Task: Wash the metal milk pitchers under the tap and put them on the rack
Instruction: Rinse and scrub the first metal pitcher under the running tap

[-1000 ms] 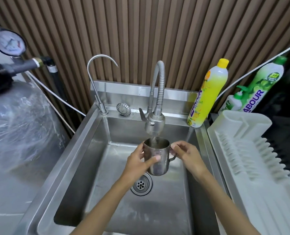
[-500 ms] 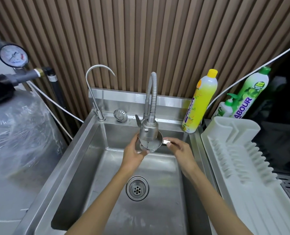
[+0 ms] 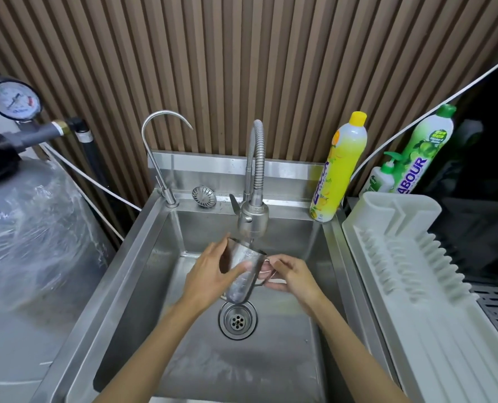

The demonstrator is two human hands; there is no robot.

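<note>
A metal milk pitcher (image 3: 243,274) hangs over the steel sink (image 3: 154,257), its mouth just under the flexible tap head (image 3: 253,219) and its base tilted toward the drain (image 3: 237,319). My left hand (image 3: 210,276) wraps around the pitcher's body from the left, thumb across its front. My right hand (image 3: 292,274) grips the handle on its right side. The white plastic rack (image 3: 410,274) stands to the right of the sink and holds nothing.
A thin gooseneck tap (image 3: 160,158) and a loose strainer (image 3: 203,195) sit on the sink's back ledge. A yellow bottle (image 3: 339,170) and green soap bottles (image 3: 422,152) stand at the back right. A plastic-wrapped grey tank (image 3: 23,245) with a pressure gauge (image 3: 12,98) fills the left.
The pitcher rose close under the tap head half a second ago and has come back down, now tilted. Both hands kept their hold.
</note>
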